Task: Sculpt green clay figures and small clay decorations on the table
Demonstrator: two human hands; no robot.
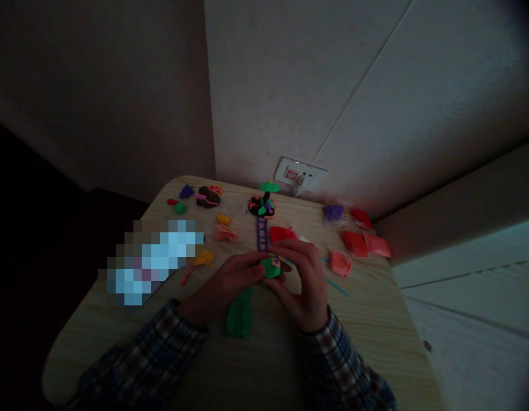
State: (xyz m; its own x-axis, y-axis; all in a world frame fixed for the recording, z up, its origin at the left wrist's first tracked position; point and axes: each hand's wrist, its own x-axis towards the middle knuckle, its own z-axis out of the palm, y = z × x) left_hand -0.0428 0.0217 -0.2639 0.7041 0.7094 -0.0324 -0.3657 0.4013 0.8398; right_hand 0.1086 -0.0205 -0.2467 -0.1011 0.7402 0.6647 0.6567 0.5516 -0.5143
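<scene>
Between my hands is a small green clay piece (271,268) with a pink and purple spot on its upper right, and a brown part shows beside it. My left hand (230,279) pinches its left side with the thumb and fingers together. My right hand (311,285) curves around it from the right, fingers over the top and thumb below. Just beyond the fingertips lies a purple ladder-shaped clay piece (259,235). Under my left wrist a flat green clay packet (239,317) rests on the table. The fingers partly cover the held piece.
On the wooden table (371,342), a black clay base (256,206) carries a green umbrella shape (269,186). A lit, blurred-out screen (157,262) lies left. Red clay packets (355,244) and a blue stick (337,287) lie right. A wall socket (291,173) holds a plug.
</scene>
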